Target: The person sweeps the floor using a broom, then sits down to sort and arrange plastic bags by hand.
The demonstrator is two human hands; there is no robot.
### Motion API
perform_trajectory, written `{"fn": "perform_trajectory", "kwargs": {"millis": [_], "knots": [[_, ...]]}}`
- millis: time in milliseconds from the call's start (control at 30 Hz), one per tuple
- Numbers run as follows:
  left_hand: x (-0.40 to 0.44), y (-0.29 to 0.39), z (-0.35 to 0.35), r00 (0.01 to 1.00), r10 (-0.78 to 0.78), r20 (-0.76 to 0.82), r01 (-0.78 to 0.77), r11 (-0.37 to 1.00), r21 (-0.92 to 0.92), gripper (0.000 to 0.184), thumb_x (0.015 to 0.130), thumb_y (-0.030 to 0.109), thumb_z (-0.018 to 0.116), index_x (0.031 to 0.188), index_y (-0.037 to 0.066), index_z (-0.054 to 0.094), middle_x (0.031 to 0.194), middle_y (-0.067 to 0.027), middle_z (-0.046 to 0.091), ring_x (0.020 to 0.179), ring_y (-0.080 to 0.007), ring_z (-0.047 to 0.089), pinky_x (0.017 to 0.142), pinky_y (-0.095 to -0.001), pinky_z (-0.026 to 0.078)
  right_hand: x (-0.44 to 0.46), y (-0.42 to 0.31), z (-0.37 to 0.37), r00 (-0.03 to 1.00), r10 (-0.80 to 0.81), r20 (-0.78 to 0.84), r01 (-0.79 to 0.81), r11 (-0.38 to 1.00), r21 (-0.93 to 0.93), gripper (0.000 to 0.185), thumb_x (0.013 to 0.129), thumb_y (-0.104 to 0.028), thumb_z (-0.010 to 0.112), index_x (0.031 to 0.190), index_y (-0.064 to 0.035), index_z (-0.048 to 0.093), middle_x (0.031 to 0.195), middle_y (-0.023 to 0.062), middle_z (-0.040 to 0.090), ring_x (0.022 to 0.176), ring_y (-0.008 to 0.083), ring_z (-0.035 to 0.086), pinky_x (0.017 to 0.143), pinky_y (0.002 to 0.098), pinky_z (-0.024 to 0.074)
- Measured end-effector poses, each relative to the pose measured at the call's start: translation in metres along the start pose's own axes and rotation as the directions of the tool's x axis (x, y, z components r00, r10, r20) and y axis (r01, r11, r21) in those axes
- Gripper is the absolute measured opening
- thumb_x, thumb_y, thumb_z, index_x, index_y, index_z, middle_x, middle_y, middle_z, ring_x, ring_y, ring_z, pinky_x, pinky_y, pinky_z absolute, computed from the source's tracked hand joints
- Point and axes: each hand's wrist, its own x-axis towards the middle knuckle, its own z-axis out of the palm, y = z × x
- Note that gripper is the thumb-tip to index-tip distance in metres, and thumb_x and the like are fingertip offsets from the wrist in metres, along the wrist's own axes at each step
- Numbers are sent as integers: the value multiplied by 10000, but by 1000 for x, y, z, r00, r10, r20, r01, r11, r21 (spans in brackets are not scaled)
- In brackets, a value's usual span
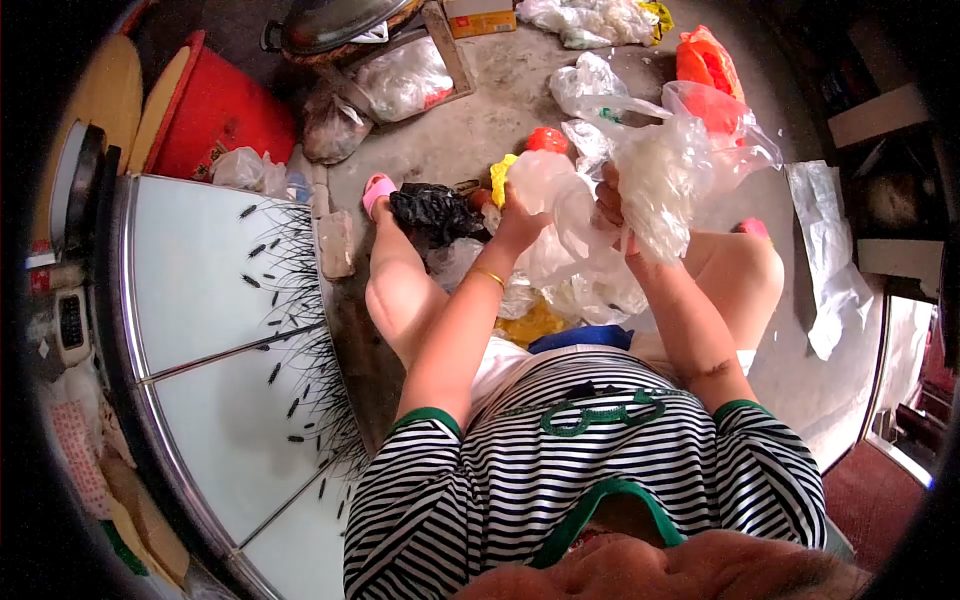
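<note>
My left hand point(520, 222), with a yellow bracelet at its wrist, is closed on the edge of a translucent plastic bag point(540, 178). To its right, my right hand point(610, 200) is closed round a crumpled clear plastic bag point(662, 180), which hides part of the fingers. Thin clear plastic hangs between the two hands. A black plastic bag point(436, 214) lies left of my left hand. Below the hands, more clear bags point(590, 297), a yellow bag point(535, 325) and a blue one point(580, 340) are heaped between the legs.
Red bags point(708, 65) and white bags point(585, 82) lie on the floor ahead. A flat clear sheet point(828, 255) is at the right. A glass-topped cabinet point(210, 300) borders the left, with a red bin point(225, 110) beyond it. Stuffed bags point(405, 80) sit under a stand.
</note>
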Motion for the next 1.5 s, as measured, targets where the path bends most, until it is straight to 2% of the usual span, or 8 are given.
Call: {"fn": "perform_trajectory", "kwargs": {"millis": [133,267,600,800,1000,1067,1133,1500], "knots": [[31,-97,-33,916,-381,-126,398,830,390,428,679,132,591,1051,-71,528,955,-200,603,909,-285,588,795,-367,464,-2,-43,21,957,-264,-122,255,963,-83,361,842,-366,471,1069,-88,510,950,84,558,804,227,526,652,362,430],[3,9,-95,814,-460,-356,480,877,-35,305,724,144,542,946,-60,589,918,-230,627,849,-313,623,741,-366,478,0,-88,66,782,-549,-296,457,827,-327,284,839,-301,490,988,-63,532,892,63,564,759,195,539,623,328,441],[-11,103,-96,944,24,-329,162,834,527,360,758,303,561,861,-42,555,844,-257,587,828,-397,568,716,-400,445,-9,-66,84,925,-226,-306,54,874,-484,401,813,-245,480,1135,-9,508,1070,114,568,973,237,549,850,354,447],[-8,121,-59,991,95,97,-120,944,306,284,816,219,536,963,-23,558,898,-170,596,807,-239,559,728,-313,437,17,26,100,904,395,-161,-137,-88,-987,223,753,-142,525,907,-3,606,921,87,613,817,192,566,776,302,441],[-26,159,-80,975,37,217,-77,981,179,240,842,87,546,1053,-25,520,920,-9,562,833,-77,490,742,-236,425,90,32,-17,881,-33,-471,-315,703,-638,236,768,-170,533,905,9,603,836,125,609,757,207,578,670,341,479],[-30,163,-105,997,24,72,-19,998,-68,383,809,52,596,1168,-6,477,987,-35,581,935,-106,526,811,-232,421,129,-14,-97,979,-119,-168,-195,-281,-940,253,800,-157,478,943,29,573,871,146,597,733,255,591,645,380,505],[-32,169,-135,991,107,77,-110,993,35,522,791,-27,558,1277,26,374,907,-1,495,816,-76,471,765,-188,390,144,-15,-21,760,-211,-614,-290,736,-611,273,832,-152,416,971,35,559,894,157,605,725,280,605,663,392,527],[1,149,-135,931,246,271,-180,952,-247,281,790,-73,490,1051,26,515,1000,-8,552,790,-43,476,664,-159,378,220,128,57,873,458,168,-349,827,-441,268,897,-212,462,1068,-24,546,1020,97,602,889,195,602,774,356,506]]}}
